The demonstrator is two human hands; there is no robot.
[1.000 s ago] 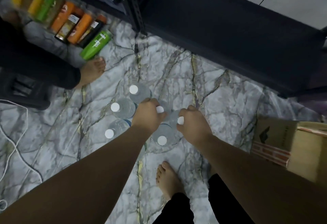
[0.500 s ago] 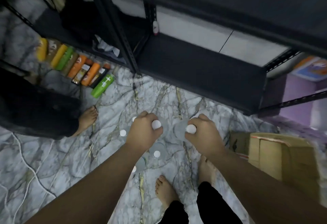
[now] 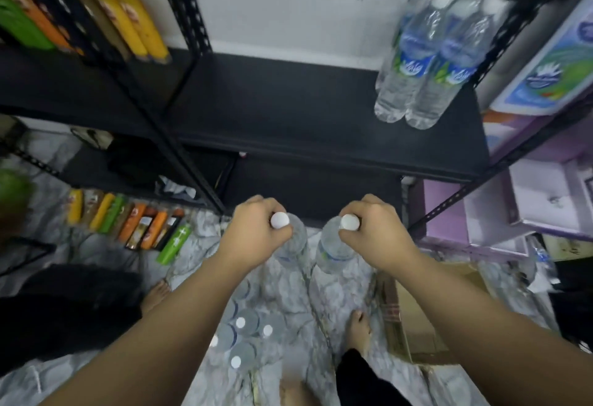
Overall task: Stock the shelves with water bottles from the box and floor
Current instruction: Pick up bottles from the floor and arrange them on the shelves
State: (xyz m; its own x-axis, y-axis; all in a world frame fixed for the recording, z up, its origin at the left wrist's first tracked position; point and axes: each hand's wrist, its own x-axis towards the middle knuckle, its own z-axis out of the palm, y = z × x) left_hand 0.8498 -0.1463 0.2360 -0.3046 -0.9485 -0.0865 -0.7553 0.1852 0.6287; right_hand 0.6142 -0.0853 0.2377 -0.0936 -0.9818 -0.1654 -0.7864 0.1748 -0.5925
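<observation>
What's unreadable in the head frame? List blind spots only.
- Water bottles on the floor: the count; the left forearm covers part of the cluster.
- Cardboard box: its contents, hidden by the right forearm.
- Bottles on the shelf: how many stand behind the front pair, blurred and overlapping.
- Left hand, right hand: the fingers' hold under each cap, hidden by the hands' backs.
</observation>
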